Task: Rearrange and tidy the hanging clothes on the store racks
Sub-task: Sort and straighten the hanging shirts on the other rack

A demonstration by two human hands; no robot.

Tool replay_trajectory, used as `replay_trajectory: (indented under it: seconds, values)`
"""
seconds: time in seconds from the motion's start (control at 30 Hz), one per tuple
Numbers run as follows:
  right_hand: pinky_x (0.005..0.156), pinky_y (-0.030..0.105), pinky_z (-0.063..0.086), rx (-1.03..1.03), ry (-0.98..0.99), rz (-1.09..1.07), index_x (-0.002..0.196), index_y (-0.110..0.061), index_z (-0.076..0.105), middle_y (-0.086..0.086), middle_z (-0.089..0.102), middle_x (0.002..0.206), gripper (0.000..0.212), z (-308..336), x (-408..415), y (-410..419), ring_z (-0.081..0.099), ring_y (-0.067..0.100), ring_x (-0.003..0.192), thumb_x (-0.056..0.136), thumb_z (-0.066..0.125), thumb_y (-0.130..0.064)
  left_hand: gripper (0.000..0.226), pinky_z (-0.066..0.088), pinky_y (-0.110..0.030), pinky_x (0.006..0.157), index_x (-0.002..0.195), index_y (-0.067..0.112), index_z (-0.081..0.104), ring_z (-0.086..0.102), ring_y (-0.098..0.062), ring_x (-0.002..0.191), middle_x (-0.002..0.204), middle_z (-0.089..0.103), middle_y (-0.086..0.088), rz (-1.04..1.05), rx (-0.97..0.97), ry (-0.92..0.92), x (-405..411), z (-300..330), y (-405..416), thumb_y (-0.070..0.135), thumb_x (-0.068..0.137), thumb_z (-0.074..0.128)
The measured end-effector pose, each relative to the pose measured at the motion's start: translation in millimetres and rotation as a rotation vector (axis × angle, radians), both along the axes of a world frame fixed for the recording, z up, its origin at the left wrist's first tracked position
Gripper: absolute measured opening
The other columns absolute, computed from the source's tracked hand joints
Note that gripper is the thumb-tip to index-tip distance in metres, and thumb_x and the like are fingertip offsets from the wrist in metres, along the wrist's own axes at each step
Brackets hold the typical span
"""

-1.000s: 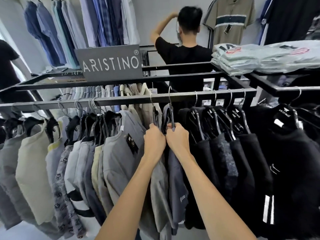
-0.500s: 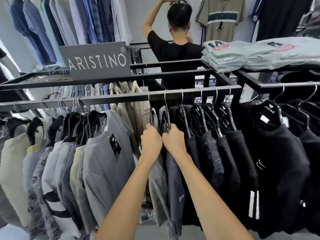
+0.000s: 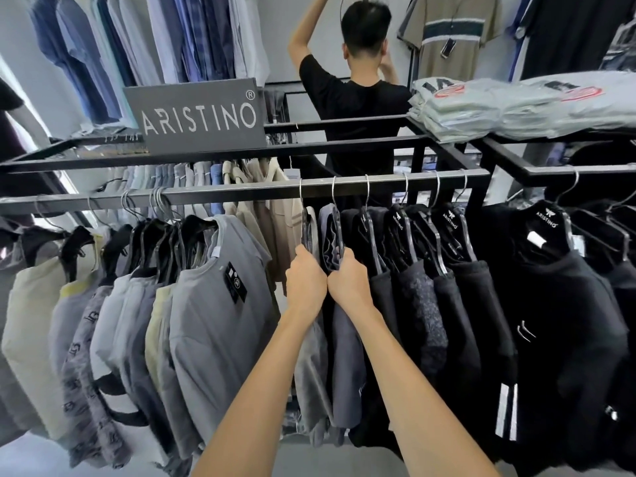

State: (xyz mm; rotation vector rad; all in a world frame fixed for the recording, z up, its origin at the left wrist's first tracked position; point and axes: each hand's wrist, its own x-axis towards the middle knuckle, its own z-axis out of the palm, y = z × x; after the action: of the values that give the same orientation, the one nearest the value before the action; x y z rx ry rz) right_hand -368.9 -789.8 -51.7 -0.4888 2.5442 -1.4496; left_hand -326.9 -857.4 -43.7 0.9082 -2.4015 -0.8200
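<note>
both hands, left (image 3: 305,277) and right (image 3: 348,277), touch mid-rail (image 3: 241,193), each curled round a hanger (image 3: 335,235) shoulder between grey shirts (image 3: 220,304) and black tops (image 3: 457,287) (spacing step, i judge), and next calls for sliding the hooks apart evenly.
</note>
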Motion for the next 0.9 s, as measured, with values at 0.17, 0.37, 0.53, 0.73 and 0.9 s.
replay_trajectory:
  seconds: [0.17, 0.37, 0.53, 0.73, 0.9]
  values:
    - [0.090, 0.033, 0.050, -0.045, 0.098, -0.035, 0.140, -0.013, 0.044, 0.011, 0.064, 0.123, 0.052, 13.8, -0.4, 3.3, 0.060, 0.028, 0.116, 0.090, 0.059, -0.017, 0.045, 0.045, -0.038, 0.083, 0.126, 0.002, 0.044, 0.056, -0.036, 0.112, 0.121, 0.060, -0.017, -0.144, 0.127, 0.006, 3.3, 8.7, -18.2, 0.037, 0.098, 0.049]
    - [0.104, 0.036, 0.044, -0.203, 0.475, -0.088, 0.133, -0.015, 0.055, 0.003, 0.060, 0.130, 0.040, 58.3, 31.9, -31.9, 0.053, 0.021, 0.123, 0.093, 0.056, -0.017, 0.048, 0.046, -0.041, 0.092, 0.130, 0.010, 0.051, 0.058, -0.031, 0.113, 0.120, 0.065, -0.010, -0.051, -0.032, 0.162, 27.2, 34.9, -70.9, 0.043, 0.096, 0.047]
    - [0.091, 0.015, 0.036, -0.225, 0.411, -0.008, 0.123, -0.012, 0.065, 0.004, 0.067, 0.120, 0.034, 52.1, 73.6, -98.9, 0.059, 0.018, 0.115, 0.092, 0.054, -0.008, 0.026, 0.042, -0.032, 0.078, 0.114, 0.011, 0.058, 0.057, -0.027, 0.102, 0.110, 0.064, -0.008, 0.043, -0.204, 0.286, 74.4, 40.4, -130.6, 0.007, 0.092, 0.046]
    - [0.085, 0.014, 0.041, -0.145, 0.147, 0.158, 0.125, -0.018, 0.067, -0.003, 0.070, 0.119, 0.033, 25.6, 117.2, -187.2, 0.062, 0.011, 0.112, 0.094, 0.062, -0.027, 0.034, 0.038, -0.036, 0.086, 0.118, 0.003, 0.053, 0.050, -0.034, 0.110, 0.118, 0.054, -0.017, 0.073, -0.172, 0.153, 125.1, 28.2, -221.0, -0.002, 0.084, 0.058]
    - [0.088, 0.022, 0.046, -0.176, 0.043, 0.079, 0.130, -0.020, 0.057, -0.004, 0.069, 0.116, 0.040, 10.6, 135.6, -225.1, 0.063, 0.012, 0.109, 0.091, 0.063, -0.022, 0.033, 0.042, -0.036, 0.081, 0.117, 0.003, 0.057, 0.058, -0.031, 0.102, 0.106, 0.062, -0.015, -0.138, -0.111, 0.139, 134.8, 2.4, -250.5, -0.001, 0.085, 0.051]
